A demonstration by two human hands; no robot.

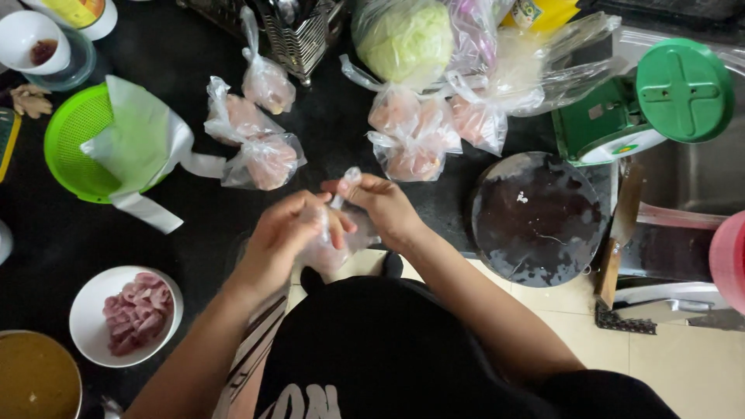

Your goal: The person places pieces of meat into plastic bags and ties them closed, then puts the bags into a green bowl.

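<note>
Here the left hand (283,233) wraps around a small clear bag of pink meat (330,250), fingers closed on its body, while the right hand (382,203) pinches the bag's twisted neck between thumb and fingers. The bag hangs just off the near edge of the black bench (194,46). Beyond lie several tied bags of meat (264,159); a white bowl of meat slices (128,314) sits to the left, a round dark cutting board (539,217) to the right.

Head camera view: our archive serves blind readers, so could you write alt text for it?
Both hands, left hand and right hand, grip a small clear plastic bag of pink raw meat at its twisted neck over a black countertop. Tied bags of meat lie beyond; a white bowl of sliced meat sits left.
</note>
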